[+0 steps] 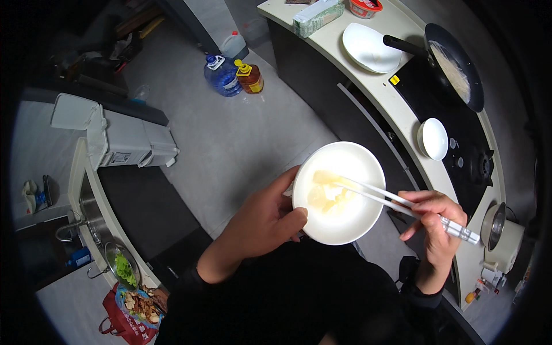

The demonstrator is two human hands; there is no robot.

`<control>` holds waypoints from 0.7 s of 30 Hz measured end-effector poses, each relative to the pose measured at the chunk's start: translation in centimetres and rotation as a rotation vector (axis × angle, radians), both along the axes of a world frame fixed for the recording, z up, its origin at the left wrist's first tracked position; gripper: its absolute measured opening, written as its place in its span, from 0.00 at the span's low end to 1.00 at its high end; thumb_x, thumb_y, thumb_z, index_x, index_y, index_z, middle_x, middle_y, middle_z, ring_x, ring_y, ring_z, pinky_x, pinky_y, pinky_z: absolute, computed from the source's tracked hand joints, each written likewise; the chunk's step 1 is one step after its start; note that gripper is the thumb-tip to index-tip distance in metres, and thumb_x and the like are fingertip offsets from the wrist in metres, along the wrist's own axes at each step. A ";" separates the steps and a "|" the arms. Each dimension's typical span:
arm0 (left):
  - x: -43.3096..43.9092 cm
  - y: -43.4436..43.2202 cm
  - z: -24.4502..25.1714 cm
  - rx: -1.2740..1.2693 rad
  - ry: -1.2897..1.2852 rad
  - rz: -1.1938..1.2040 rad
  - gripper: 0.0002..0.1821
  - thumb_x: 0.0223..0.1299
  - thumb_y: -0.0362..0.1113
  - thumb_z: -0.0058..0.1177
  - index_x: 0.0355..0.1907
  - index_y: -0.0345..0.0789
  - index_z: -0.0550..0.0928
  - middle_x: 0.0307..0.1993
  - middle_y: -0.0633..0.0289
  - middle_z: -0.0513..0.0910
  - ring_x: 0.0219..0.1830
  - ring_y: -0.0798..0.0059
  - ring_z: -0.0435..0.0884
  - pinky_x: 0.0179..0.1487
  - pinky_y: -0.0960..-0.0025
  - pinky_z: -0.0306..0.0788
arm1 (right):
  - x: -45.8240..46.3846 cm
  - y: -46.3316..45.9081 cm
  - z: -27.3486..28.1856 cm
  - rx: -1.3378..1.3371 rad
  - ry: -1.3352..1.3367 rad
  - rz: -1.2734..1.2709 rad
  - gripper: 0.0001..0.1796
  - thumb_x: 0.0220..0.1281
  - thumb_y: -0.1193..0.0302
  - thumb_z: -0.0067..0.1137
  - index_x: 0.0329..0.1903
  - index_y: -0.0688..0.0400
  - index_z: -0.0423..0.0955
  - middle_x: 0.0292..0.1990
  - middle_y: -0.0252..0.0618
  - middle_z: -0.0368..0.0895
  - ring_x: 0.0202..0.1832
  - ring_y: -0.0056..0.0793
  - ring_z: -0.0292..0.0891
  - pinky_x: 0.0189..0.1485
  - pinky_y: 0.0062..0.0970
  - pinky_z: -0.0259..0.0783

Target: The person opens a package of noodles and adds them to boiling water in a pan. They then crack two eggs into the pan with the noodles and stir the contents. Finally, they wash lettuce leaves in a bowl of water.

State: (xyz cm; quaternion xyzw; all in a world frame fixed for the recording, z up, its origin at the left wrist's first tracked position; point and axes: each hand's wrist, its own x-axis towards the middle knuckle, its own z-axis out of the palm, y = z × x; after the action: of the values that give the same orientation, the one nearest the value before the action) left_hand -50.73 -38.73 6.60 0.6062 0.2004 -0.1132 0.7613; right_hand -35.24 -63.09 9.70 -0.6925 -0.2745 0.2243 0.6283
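My left hand (269,215) grips a white bowl (338,233) from its left side, with the thumb over the rim. Inside the bowl lie pale yellow, soft-looking pieces of food (330,192). A pair of white chopsticks (388,199) with patterned ends is held in my right hand (435,224), at the bowl's right. Their tips reach into the bowl and touch the pale food. The bowl is held in front of my body, above the floor. The fingers under the bowl are partly hidden.
On the right counter are a black frying pan (478,82) with pale strands, a white dish (371,47), a small white bowl (433,139) and a gas burner (485,168). Bottles (222,75) stand on the floor. At left are a bin (129,138), a sink (88,205) and lettuce (124,269).
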 end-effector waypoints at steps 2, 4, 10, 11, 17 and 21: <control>0.2 -0.1 -0.2 0.024 -0.010 -0.001 0.35 0.59 0.32 0.45 0.70 0.29 0.54 0.35 0.52 0.83 0.26 0.78 0.81 0.32 0.75 0.76 | 0.3 -0.1 -0.7 0.000 0.032 -0.019 0.15 0.66 0.68 0.53 0.33 0.71 0.74 0.38 0.62 0.81 0.25 0.35 0.82 0.21 0.20 0.78; 0.3 -0.2 -0.3 0.027 -0.020 0.008 0.35 0.59 0.31 0.45 0.70 0.29 0.54 0.35 0.52 0.83 0.26 0.77 0.81 0.32 0.75 0.76 | 0.7 -0.1 -1.5 0.048 0.091 -0.062 0.15 0.68 0.67 0.52 0.33 0.70 0.73 0.38 0.63 0.80 0.24 0.34 0.82 0.21 0.20 0.78; 0.2 -0.3 -0.1 0.049 -0.047 0.002 0.33 0.62 0.36 0.47 0.66 0.22 0.57 0.46 0.50 0.79 0.36 0.76 0.82 0.31 0.77 0.78 | 1.2 -0.2 -3.6 0.173 0.237 -0.152 0.17 0.74 0.66 0.42 0.33 0.67 0.70 0.39 0.67 0.79 0.35 0.47 0.84 0.17 0.20 0.78; 0.2 -0.4 -0.1 0.060 -0.050 0.009 0.33 0.62 0.36 0.48 0.66 0.23 0.57 0.46 0.50 0.79 0.35 0.76 0.82 0.32 0.77 0.78 | 1.1 -0.1 -4.0 0.167 0.251 -0.182 0.17 0.73 0.66 0.42 0.33 0.67 0.70 0.39 0.67 0.79 0.36 0.47 0.84 0.17 0.20 0.78; -0.3 -0.9 0.2 0.081 -0.023 0.022 0.34 0.60 0.36 0.48 0.66 0.23 0.57 0.45 0.50 0.80 0.34 0.76 0.82 0.32 0.77 0.78 | 0.9 0.1 -5.9 0.306 0.431 -0.182 0.21 0.75 0.62 0.39 0.35 0.68 0.71 0.38 0.67 0.80 0.37 0.48 0.83 0.15 0.19 0.76; -0.8 -1.2 0.4 0.075 -0.001 0.037 0.34 0.60 0.36 0.48 0.66 0.22 0.58 0.44 0.50 0.80 0.34 0.75 0.82 0.32 0.78 0.78 | 0.8 -0.2 -7.0 0.387 0.575 -0.190 0.23 0.75 0.60 0.37 0.36 0.68 0.72 0.38 0.67 0.80 0.37 0.49 0.83 0.14 0.17 0.75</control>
State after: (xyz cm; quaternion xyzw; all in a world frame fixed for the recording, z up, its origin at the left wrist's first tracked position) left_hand -51.51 -39.89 6.99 0.6307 0.2153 -0.0913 0.7400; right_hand -34.41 -63.30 2.66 -0.4919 -0.0582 0.2943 0.8173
